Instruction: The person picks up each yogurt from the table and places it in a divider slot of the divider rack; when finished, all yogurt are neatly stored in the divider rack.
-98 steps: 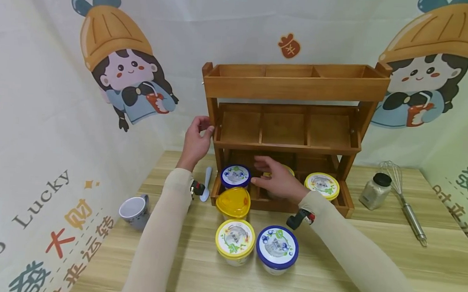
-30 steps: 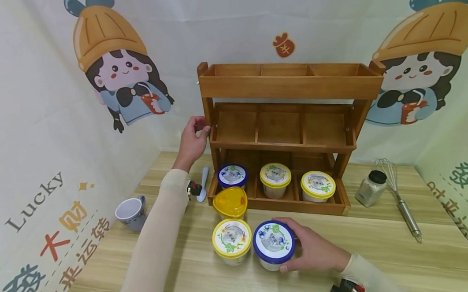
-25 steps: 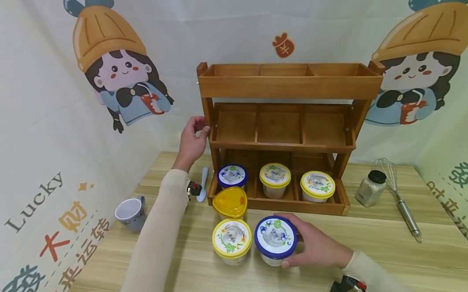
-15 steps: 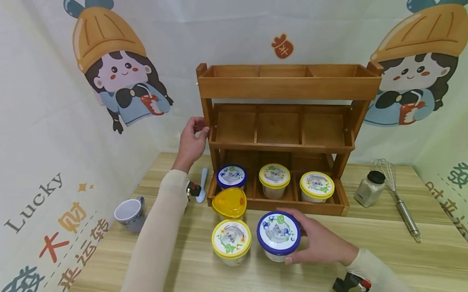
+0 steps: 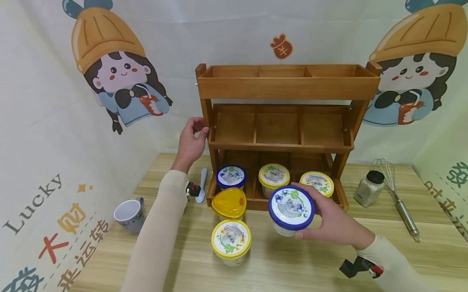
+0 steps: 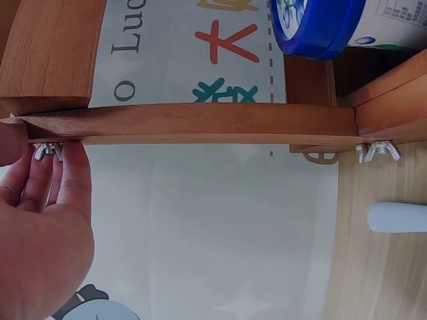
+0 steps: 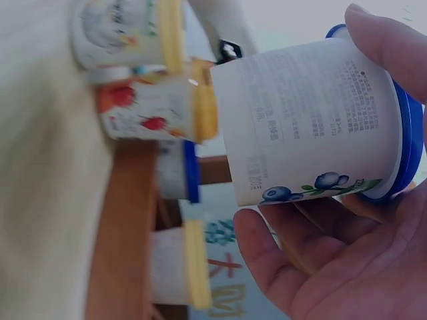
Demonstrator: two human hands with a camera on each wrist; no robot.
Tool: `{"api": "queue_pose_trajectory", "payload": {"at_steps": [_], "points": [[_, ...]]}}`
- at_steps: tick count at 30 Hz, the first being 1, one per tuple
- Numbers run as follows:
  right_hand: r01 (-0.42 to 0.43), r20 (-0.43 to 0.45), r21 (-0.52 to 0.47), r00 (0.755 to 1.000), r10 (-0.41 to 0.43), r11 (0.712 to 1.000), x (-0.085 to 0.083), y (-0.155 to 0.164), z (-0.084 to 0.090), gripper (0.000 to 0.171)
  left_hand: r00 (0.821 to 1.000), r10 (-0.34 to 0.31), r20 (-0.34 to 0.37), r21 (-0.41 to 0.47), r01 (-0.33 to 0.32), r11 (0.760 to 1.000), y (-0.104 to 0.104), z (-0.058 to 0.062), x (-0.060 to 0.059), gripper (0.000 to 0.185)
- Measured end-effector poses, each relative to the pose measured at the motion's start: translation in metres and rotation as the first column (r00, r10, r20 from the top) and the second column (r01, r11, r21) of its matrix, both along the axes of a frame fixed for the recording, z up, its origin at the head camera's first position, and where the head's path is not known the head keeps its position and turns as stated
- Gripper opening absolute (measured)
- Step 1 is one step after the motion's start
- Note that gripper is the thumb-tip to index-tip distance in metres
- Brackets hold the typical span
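Observation:
My right hand (image 5: 335,222) grips a white yogurt cup with a blue lid (image 5: 291,209) and holds it in the air before the wooden three-tier rack (image 5: 286,85). In the right wrist view the fingers (image 7: 293,267) curl round the cup's side (image 7: 313,133). My left hand (image 5: 192,141) holds the rack's left post (image 6: 187,123) at middle-shelf height. The bottom shelf carries a blue-lidded cup (image 5: 230,176) and two yellow-lidded cups (image 5: 274,175) (image 5: 317,181). On the table stand a yellow triangular-lidded cup (image 5: 229,203) and a yellow-lidded cup (image 5: 231,239).
A patterned mug (image 5: 129,213) lies tipped at the left. A pale blue spoon (image 5: 203,185) lies beside the rack. A spice jar (image 5: 367,188) and a whisk (image 5: 398,203) sit at the right. The rack's middle and top shelves hold nothing. Printed cloth walls close the back and sides.
My right hand left the bottom shelf, took hold of the blue-lidded cup on the table, lifted it and carried it up and right toward the rack. The left hand stayed on the post.

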State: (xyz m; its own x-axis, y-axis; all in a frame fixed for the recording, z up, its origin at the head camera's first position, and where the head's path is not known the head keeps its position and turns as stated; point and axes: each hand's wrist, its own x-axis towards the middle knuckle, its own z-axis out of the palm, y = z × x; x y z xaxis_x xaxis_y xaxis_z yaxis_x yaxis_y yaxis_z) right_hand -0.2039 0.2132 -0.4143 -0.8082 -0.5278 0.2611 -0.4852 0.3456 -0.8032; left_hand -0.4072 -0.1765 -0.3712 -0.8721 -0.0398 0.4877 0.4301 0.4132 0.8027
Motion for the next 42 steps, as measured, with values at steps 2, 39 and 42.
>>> {"api": "queue_pose_trajectory", "payload": {"at_steps": [2, 39, 42], "points": [[0.012, -0.025, -0.02, 1.0, -0.013, 1.0, -0.003, 0.003, 0.008, 0.105, 1.0, -0.001, 0.002, 0.001, 0.001, 1.0, 0.0, 0.0, 0.0, 0.03], [0.422, -0.11, -0.124, 0.894, -0.435, 0.898, -0.083, 0.046, 0.106, 0.106, 0.999, 0.002, 0.044, 0.0, -0.002, 1.0, -0.001, 0.001, 0.0, 0.031], [0.428, -0.122, -0.124, 0.889, -0.442, 0.895, -0.089, 0.048, 0.104, 0.109, 0.999, 0.0, 0.045, 0.002, 0.0, 1.0, -0.001, 0.001, 0.0, 0.032]]}}
